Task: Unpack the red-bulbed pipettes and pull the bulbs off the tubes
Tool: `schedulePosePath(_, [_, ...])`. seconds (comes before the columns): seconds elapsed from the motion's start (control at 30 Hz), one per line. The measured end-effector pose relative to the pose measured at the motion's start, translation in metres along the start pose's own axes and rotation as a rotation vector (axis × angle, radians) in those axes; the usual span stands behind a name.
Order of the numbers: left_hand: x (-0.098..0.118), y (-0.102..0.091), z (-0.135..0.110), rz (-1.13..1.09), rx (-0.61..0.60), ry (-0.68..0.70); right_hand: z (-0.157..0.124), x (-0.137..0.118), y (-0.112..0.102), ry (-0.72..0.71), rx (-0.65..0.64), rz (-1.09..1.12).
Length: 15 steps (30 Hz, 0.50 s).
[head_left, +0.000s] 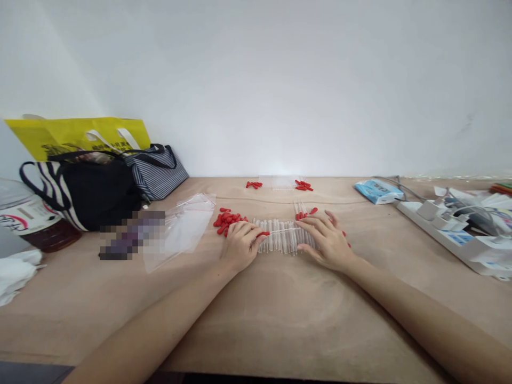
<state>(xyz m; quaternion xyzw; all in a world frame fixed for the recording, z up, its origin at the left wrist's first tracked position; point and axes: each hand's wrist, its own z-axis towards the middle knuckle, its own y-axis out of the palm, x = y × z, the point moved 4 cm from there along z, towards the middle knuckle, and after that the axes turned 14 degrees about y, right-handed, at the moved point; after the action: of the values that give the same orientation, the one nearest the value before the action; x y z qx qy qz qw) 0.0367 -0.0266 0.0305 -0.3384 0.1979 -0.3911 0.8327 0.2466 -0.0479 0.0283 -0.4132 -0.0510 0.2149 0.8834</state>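
Note:
My left hand (241, 246) pinches a red rubber bulb (263, 233). A thin clear tube (282, 230) runs right from this bulb, so the two look like one dropper. Below it lies a row of clear glass tubes (280, 245), side by side. Over the right end of that row is my right hand (331, 242), thumb and fingers apart, fingertips close to the tube's far end; whether they touch it I cannot tell. A heap of loose red bulbs (229, 217) sits beyond my left hand. Several droppers with red bulbs (306, 214) lie just past my right fingers, partly hidden.
Farther back, near the wall, are bagged droppers (303, 185). Clear plastic bags (182, 232) lie to the left, by a black bag (100, 192), a striped bag (160, 173) and a large bottle (36, 218). To the right are a tissue pack (378, 191) and a power strip (436, 229).

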Motion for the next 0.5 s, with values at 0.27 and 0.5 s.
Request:
schedulePosePath(0.27, [0.006,0.002,-0.001,-0.021,-0.062,0.11,0.005,-0.035,0.016,-0.037,0.099,0.041])
schedulePosePath(0.5, [0.013,0.002,-0.003,0.003,-0.102,0.213,-0.003,-0.036,0.008,-0.053,0.098,0.048])
